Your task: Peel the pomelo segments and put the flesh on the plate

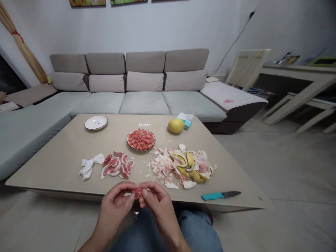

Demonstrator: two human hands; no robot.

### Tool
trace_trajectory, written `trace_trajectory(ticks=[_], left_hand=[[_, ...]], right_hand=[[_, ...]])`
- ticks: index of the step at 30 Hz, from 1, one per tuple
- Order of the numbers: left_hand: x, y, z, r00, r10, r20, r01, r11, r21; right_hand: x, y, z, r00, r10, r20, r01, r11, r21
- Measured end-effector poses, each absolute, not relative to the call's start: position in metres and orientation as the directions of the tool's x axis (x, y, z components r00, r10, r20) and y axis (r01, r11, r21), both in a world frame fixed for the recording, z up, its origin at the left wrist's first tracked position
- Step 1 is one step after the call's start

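Note:
Just off the table's near edge, my left hand (115,203) and my right hand (159,201) meet, both closed on one small piece of red pomelo flesh (137,191). Fingers and thumbs cover part of it. Beyond my left hand lies a group of pomelo segments (118,165), red with pale skin. A dark-rimmed plate heaped with loose red pulp (141,139) stands farther back. To the right spreads a pile of yellow rind, white pith and membrane scraps (183,166).
A knife with a teal handle (212,196) lies near the front right edge. Crumpled white tissue (90,166) is at the left. Behind are a white plate (96,123), a whole yellow pomelo (176,126) and a tissue pack (187,120). A grey sofa (144,101) stands beyond the table (60,150).

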State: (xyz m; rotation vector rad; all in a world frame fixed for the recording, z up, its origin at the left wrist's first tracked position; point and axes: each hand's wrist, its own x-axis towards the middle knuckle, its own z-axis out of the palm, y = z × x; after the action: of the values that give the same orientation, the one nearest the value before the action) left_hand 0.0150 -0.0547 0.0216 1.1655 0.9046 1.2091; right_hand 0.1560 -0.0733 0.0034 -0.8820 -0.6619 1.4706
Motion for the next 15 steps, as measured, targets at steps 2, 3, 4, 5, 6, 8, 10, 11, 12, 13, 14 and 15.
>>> trace_trajectory(ticks=[2,3,4,5,6,8,10,11,12,13,14,15], left_hand=[[0.0131,-0.0554,0.022,0.174,0.976,0.132,-0.161,-0.104,0.981],[0.0121,-0.0554,0.0223,0.183,0.971,0.156,-0.139,-0.131,0.982],[0.0112,-0.055,0.0225,0.193,0.966,0.17,-0.123,-0.149,0.981],[0.0105,-0.0543,0.0225,0.2,0.964,0.176,-0.117,-0.155,0.981],[0.01,-0.0533,0.0222,0.204,0.964,0.17,-0.119,-0.148,0.982],[0.0097,-0.0513,0.0204,0.196,0.971,0.136,-0.151,-0.107,0.983],[0.0102,-0.0499,0.0179,0.174,0.981,0.081,-0.211,-0.043,0.977],[0.0106,-0.0498,0.0169,0.167,0.985,0.046,-0.243,-0.004,0.97],[0.0111,-0.0501,0.0163,0.164,0.986,0.006,-0.273,0.04,0.961],[0.0117,-0.0508,0.0162,0.166,0.985,-0.036,-0.301,0.086,0.95],[0.0122,-0.0516,0.0167,0.173,0.982,-0.079,-0.326,0.133,0.936],[0.0129,-0.0526,0.0178,0.18,0.977,-0.118,-0.352,0.176,0.919]], right_hand=[[0.1588,-0.0723,0.0043,-0.026,0.99,-0.142,-0.526,-0.134,-0.84],[0.1603,-0.0716,0.0049,-0.058,0.988,-0.14,-0.507,-0.15,-0.849],[0.1617,-0.0708,0.0055,-0.09,0.987,-0.135,-0.489,-0.162,-0.857],[0.1628,-0.0701,0.006,-0.116,0.984,-0.132,-0.475,-0.172,-0.863],[0.1637,-0.0694,0.0066,-0.131,0.982,-0.134,-0.47,-0.18,-0.864],[0.1642,-0.0684,0.0074,-0.127,0.98,-0.156,-0.492,-0.199,-0.847],[0.1635,-0.068,0.0078,-0.113,0.974,-0.199,-0.549,-0.228,-0.804],[0.1628,-0.068,0.0079,-0.114,0.969,-0.22,-0.581,-0.245,-0.776],[0.162,-0.068,0.0079,-0.121,0.964,-0.237,-0.612,-0.26,-0.747],[0.1612,-0.0681,0.0078,-0.13,0.96,-0.248,-0.64,-0.272,-0.718],[0.1603,-0.0682,0.0078,-0.14,0.957,-0.254,-0.664,-0.281,-0.692],[0.1595,-0.0681,0.0077,-0.147,0.955,-0.257,-0.686,-0.286,-0.669]])
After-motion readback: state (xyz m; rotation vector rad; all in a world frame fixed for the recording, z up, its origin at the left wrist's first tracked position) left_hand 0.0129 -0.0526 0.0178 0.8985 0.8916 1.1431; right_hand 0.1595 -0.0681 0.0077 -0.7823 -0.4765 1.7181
